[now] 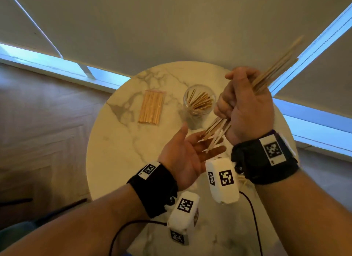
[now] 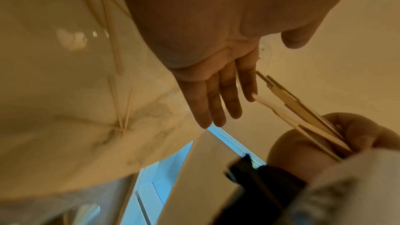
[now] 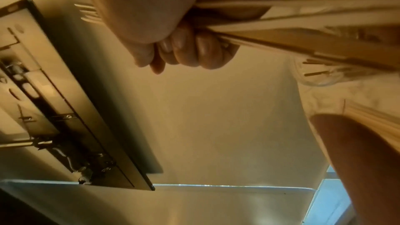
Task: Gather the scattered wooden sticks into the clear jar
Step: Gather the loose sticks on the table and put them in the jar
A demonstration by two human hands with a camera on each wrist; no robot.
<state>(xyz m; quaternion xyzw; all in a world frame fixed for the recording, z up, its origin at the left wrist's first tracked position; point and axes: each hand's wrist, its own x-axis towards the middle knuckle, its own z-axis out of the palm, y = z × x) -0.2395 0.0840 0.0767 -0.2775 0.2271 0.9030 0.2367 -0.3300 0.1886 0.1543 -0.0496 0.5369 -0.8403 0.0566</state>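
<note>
My right hand (image 1: 242, 105) grips a bundle of wooden sticks (image 1: 274, 69) in a fist above the round marble table (image 1: 118, 147); the right wrist view shows its fingers (image 3: 190, 52) curled round the sticks (image 3: 303, 40). The bundle's lower ends (image 1: 215, 133) rest against the straight fingers of my left hand (image 1: 192, 151), held palm up just below. In the left wrist view those fingers (image 2: 216, 98) lie flat, touching the stick ends (image 2: 288, 103). The clear jar (image 1: 199, 100), holding several sticks, stands just left of my right hand.
A flat packet of sticks (image 1: 152, 107) lies on the table left of the jar. A few loose sticks (image 2: 116, 78) lie on the marble near my left hand, and some (image 1: 242, 181) under my right wrist. Cables (image 1: 251, 208) trail over the table's near edge.
</note>
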